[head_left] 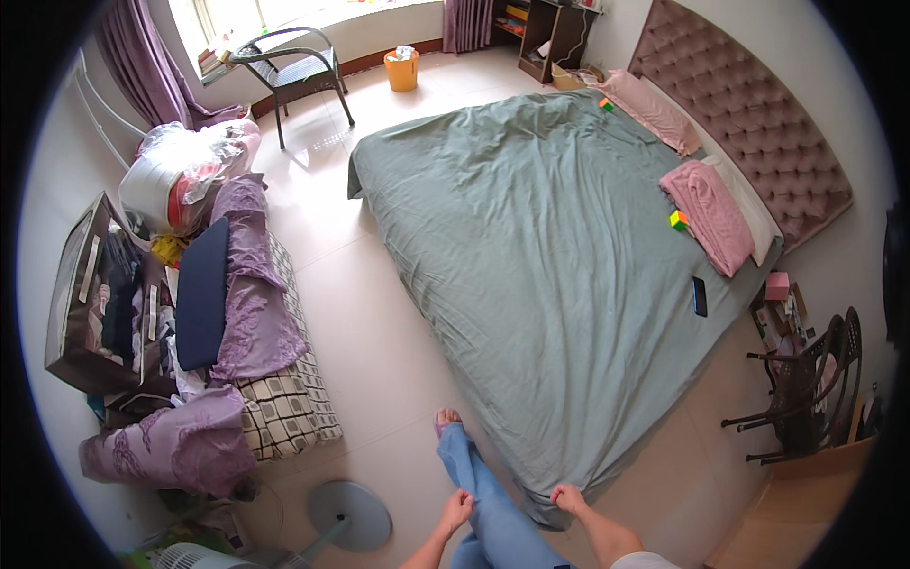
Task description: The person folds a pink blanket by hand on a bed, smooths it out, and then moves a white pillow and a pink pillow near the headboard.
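Observation:
My left hand [458,509] is loosely curled above my jeans at the bottom of the view; no object shows in it. My right hand [566,497] is at the near corner of the bed, over the green bedsheet [526,284]; whether its fingers pinch the cloth cannot be told. The sheet is wrinkled and hangs over the bed's edges. A folded pink blanket [711,213], a pink pillow [650,114] and a white pillow [746,206] lie towards the tufted headboard [753,121]. Two puzzle cubes [679,220] and a smartphone [699,296] rest on the sheet.
A fan's round base [350,516] stands on the floor at lower left. Left of the bed is a sofa with a checked cover [284,412], purple cloths and a dark blue cushion [202,295]. A wicker chair [302,71] and orange bin [402,73] stand farther off; another chair [810,391] is at right.

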`<state>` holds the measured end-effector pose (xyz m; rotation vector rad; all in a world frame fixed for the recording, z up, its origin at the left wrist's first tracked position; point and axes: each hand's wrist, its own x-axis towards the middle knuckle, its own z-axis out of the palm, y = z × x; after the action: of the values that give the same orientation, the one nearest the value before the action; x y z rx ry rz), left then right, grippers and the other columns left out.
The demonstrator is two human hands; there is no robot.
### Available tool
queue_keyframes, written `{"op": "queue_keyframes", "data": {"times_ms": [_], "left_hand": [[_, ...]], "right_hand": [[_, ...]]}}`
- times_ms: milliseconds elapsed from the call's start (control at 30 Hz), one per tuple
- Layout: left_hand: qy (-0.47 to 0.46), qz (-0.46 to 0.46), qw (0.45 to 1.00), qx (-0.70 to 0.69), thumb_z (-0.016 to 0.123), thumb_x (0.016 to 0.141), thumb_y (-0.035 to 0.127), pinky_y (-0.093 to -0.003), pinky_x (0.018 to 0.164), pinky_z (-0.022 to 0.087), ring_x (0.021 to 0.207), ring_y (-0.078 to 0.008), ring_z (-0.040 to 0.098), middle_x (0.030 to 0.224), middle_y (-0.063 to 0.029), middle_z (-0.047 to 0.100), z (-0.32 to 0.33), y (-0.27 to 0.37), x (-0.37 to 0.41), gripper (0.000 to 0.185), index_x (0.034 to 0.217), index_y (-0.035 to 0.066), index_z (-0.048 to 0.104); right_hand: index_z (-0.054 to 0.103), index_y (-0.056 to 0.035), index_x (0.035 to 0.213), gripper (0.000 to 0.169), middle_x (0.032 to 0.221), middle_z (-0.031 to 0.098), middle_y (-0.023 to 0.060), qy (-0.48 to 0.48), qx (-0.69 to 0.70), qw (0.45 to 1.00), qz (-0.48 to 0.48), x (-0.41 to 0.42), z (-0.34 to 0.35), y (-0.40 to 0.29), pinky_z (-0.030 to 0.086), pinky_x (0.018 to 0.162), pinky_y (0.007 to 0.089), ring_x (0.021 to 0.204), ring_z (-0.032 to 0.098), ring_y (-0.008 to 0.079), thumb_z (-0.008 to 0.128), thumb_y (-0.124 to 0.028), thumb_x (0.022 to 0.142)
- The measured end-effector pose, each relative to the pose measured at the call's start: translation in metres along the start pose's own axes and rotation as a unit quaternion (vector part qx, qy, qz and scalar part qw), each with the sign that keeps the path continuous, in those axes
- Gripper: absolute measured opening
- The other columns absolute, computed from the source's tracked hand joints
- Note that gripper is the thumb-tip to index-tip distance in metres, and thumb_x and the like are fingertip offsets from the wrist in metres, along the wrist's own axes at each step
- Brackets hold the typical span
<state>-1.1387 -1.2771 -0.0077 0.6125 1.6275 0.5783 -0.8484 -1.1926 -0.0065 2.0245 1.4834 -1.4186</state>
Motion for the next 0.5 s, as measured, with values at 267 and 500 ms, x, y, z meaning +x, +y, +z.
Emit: {"op": "queue_keyframes", "data": {"times_ms": [267, 500], "left_hand": [[0.092, -0.085, 0.982, -0.143, 0.048, 0.080, 0.016, -0.0236, 0.048, 0.042, 0.056, -0.0114, 0.051, 0.063, -0.0055, 0.054, -0.158, 0.069, 0.099, 0.014, 0.079, 0.003, 0.049], [0.145, -0.119, 0.960, -0.208, 0.047, 0.081, 0.020, -0.0234, 0.046, 0.042, 0.052, -0.0119, 0.051, 0.063, -0.0057, 0.053, -0.309, 0.089, 0.167, 0.017, 0.082, 0.003, 0.048]], "right_hand": [[0.060, -0.0070, 0.070, 0.016, 0.063, 0.058, 0.0032, -0.149, 0.134, 0.977, 0.072, 0.059, 0.069, -0.051, 0.043, 0.051, 0.0248, 0.053, 0.053, 0.0115, 0.047, -0.001, 0.065], [0.057, -0.0037, 0.075, 0.020, 0.068, 0.058, 0.0045, -0.050, 0.208, 0.975, -0.062, 0.122, -0.013, -0.372, 0.045, 0.056, 0.0254, 0.060, 0.055, 0.0111, 0.038, -0.001, 0.073]]}}
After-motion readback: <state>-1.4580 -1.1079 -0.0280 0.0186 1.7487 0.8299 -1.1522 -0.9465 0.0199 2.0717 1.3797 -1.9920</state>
